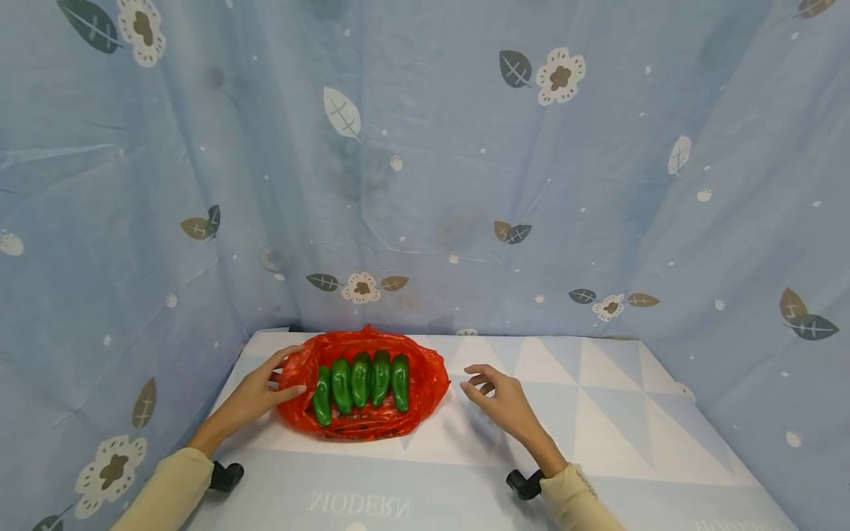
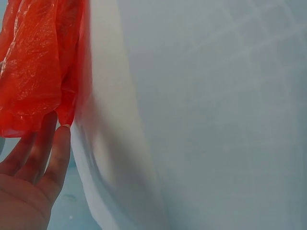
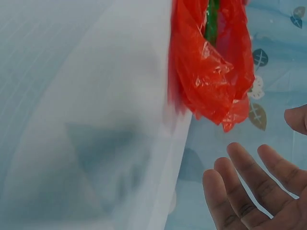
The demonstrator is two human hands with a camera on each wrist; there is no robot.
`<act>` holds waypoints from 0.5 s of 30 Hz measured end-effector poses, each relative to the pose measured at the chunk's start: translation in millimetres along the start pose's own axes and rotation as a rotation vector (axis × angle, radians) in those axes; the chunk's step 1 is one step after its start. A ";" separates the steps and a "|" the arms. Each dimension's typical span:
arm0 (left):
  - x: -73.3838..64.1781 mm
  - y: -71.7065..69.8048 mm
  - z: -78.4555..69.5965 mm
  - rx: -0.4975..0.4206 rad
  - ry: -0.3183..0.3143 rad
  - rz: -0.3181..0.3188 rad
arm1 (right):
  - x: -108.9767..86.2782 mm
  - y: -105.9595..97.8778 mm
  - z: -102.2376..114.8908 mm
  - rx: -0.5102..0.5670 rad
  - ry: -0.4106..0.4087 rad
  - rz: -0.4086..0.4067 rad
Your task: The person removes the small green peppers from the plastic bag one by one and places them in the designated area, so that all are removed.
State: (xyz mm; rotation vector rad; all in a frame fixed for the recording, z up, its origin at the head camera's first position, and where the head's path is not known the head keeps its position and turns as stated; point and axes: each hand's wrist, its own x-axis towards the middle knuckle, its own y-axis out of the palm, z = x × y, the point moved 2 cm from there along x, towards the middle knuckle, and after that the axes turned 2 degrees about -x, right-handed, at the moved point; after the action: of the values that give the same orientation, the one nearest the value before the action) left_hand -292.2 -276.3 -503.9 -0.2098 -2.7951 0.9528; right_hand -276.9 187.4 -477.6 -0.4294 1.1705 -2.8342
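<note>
A red plastic bag (image 1: 425, 369) lies spread on the table, its mouth facing up. Several green peppers (image 1: 361, 379) sit side by side in a row inside it. My left hand (image 1: 255, 391) is at the bag's left edge, with fingertips and thumb touching the plastic. The left wrist view shows those fingers (image 2: 57, 155) nearly straight against the bag's crumpled side. My right hand (image 1: 505, 402) hovers to the right of the bag, apart from it and holding nothing. In the right wrist view its fingers (image 3: 261, 184) are spread and relaxed.
The table (image 1: 598, 413) has a white and pale blue patterned cover with triangles and printed lettering. A blue curtain (image 1: 432, 184) with flowers and leaves stands behind the table and along its sides. Black camera mounts (image 1: 227, 476) are on both wrists.
</note>
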 end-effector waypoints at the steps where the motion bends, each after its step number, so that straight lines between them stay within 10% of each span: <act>1: 0.1 -0.2 -0.6 0.000 -0.001 -0.001 | 1.0 2.1 1.0 0.004 -0.009 0.003; 15: 2.3 -0.1 -4.8 0.027 0.013 0.015 | 14.5 26.5 16.6 0.063 -0.098 0.082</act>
State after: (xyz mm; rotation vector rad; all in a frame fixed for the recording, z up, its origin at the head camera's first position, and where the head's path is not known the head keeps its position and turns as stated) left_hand -293.4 -273.1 -499.8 -0.2325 -2.7710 0.9884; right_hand -288.0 155.0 -481.4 -0.4982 1.0529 -2.7378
